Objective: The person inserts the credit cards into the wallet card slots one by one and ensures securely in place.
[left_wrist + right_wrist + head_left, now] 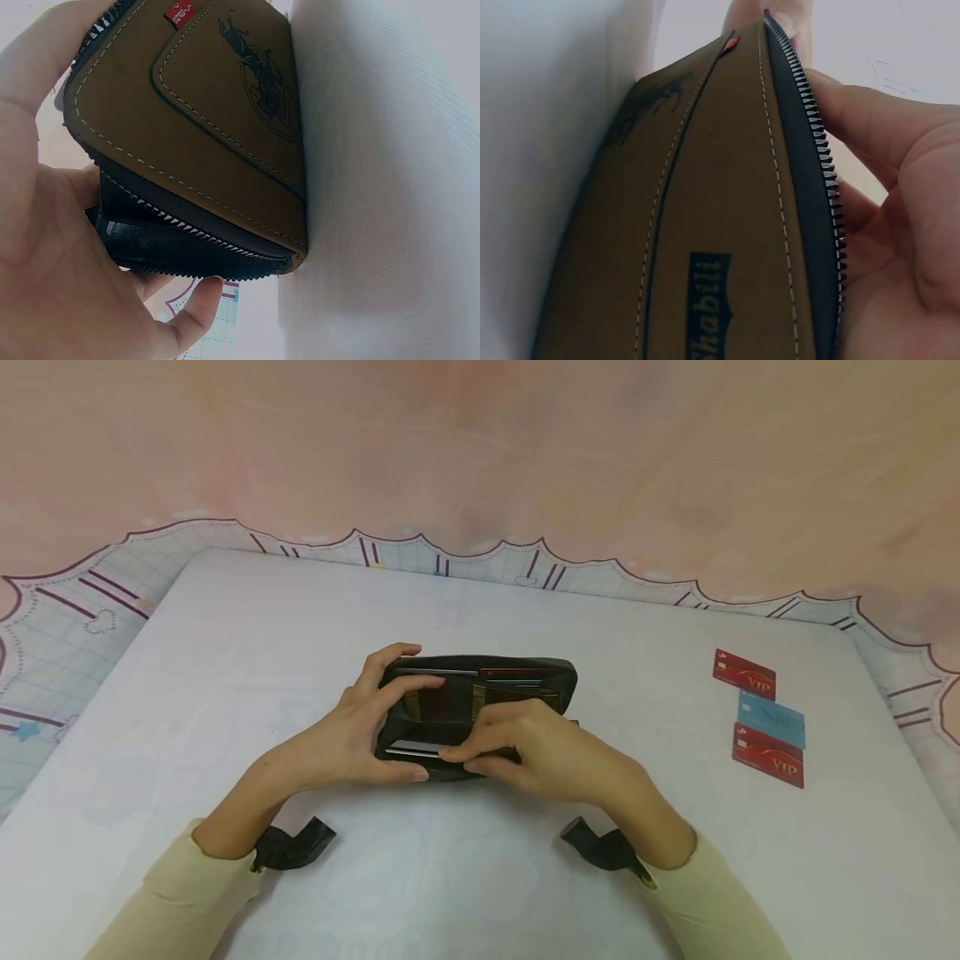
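An unzipped wallet (pixel 442 706), dark inside with several card slots, stands on the white table between both hands. Its brown outer face (pixel 187 112) carries a printed emblem and a small red tag. My left hand (pixel 352 718) holds the wallet's left end, spreading its sides with thumb and fingers. My right hand (pixel 540 747) reaches into the near side, thumb and forefinger pinching at the edge of a pale card (pixel 412 750). Those fingertips partly hide that card. A red card edge (pixel 513 673) shows in the far slots. Lettering marks the brown face (pixel 705 180) near the right hand.
To the right on the white table (pixel 637 877) lie a red VIP card (pixel 745 673), a blue card (pixel 772 720) and another red VIP card (pixel 768 755), overlapping in a column. A patterned cloth border (pixel 480 564) runs behind the table. Black wrist devices (pixel 296 847) sit under both wrists.
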Demonstrator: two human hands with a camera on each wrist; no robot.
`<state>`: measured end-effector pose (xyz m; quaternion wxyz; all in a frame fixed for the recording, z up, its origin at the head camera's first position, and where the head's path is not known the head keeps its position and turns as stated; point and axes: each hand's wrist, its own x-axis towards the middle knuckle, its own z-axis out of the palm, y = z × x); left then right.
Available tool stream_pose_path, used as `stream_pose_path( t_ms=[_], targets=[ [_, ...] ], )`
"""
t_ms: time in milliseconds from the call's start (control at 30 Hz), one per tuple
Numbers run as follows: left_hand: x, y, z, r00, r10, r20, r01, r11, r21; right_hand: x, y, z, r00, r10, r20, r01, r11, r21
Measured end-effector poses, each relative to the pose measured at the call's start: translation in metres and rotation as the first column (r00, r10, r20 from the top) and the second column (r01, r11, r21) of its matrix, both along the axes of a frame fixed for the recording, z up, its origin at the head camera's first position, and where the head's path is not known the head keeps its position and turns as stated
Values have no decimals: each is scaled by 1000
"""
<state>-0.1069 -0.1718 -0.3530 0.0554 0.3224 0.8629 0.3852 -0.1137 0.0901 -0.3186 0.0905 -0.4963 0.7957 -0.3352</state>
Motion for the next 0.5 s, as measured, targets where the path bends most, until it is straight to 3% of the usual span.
stream_pose_path(
  t_ms=[267, 500],
  targets=[
    [-1, 0, 0, 1000, -7, -11, 7, 1000, 3, 2, -2, -1, 999, 37, -13, -37, 999, 3],
    [0, 0, 1, 1000, -2, -5, 2, 1000, -3, 4, -5, 0, 999, -35, -22, 37, 998, 53]
  ],
)
